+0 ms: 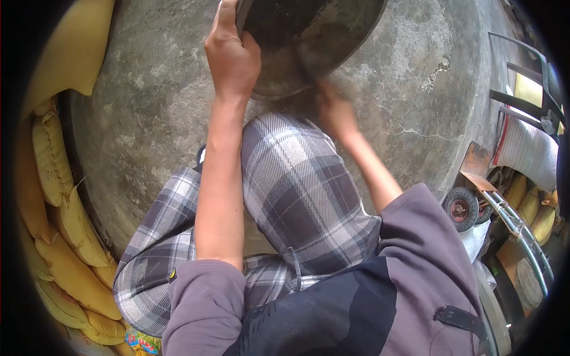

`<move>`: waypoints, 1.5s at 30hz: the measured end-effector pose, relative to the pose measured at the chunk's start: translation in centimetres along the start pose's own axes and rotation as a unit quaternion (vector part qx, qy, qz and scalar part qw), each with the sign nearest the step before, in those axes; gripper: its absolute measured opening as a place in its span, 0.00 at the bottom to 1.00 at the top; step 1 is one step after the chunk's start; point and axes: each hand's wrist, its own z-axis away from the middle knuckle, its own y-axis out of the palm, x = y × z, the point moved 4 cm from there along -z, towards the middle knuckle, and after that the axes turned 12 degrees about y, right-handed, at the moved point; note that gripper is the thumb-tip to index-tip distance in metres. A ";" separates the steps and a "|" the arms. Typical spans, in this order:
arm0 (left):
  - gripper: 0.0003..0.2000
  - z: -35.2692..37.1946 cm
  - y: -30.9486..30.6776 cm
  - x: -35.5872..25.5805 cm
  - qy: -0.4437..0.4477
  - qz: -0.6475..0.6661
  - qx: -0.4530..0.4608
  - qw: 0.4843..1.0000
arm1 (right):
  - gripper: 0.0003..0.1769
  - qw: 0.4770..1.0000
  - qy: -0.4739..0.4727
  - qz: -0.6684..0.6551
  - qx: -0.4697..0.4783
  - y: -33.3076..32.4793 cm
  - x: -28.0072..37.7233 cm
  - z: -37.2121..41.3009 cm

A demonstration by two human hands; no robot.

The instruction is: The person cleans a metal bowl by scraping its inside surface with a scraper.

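My shirt is dusty purple-grey, its short left sleeve (205, 302) and right sleeve (418, 228) leaving my left hand (234, 65) and right hand (339, 113) bare, with a near-black front panel (320, 314) and a dark tab (458, 319) on its right side. My loose trousers (300, 184) are plaid in charcoal, grey and white, with a thin drawstring (294, 267) and, beside my left sleeve, a small yellow-and-black tag (172, 275).

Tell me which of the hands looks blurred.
The right hand, near the lower edge of the dark round vessel; the left hand, gripping its left rim, looks sharper.
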 end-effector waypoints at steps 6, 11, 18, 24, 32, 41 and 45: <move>0.31 -1.8 0.9 -3.5 0.101 0.044 0.002 0.994 | 0.25 0.994 -0.049 0.096 0.026 -5.0 -2.5 -3.6; 0.30 -0.2 2.7 -1.1 0.104 0.069 -0.017 0.992 | 0.25 0.993 0.000 0.079 -0.084 -5.2 -1.3 -3.1; 0.32 -1.4 2.3 -3.9 0.090 0.099 0.013 0.991 | 0.26 0.984 0.062 0.113 0.124 -7.7 -1.5 -2.2; 0.32 -0.2 3.4 -2.5 0.130 0.120 0.009 0.984 | 0.27 0.994 -0.075 0.015 -0.077 -2.6 -2.7 -1.9; 0.32 -0.3 3.2 -2.7 0.122 0.122 0.019 0.985 | 0.28 0.991 0.056 0.107 0.051 -10.4 -3.7 -4.1; 0.32 0.6 3.5 -1.5 0.099 0.132 0.048 0.985 | 0.27 0.999 -0.042 0.010 -0.023 -3.7 -1.9 -0.3; 0.32 0.9 3.3 -1.4 0.063 0.141 0.064 0.986 | 0.28 0.978 0.186 0.091 0.035 -11.0 -2.3 -3.2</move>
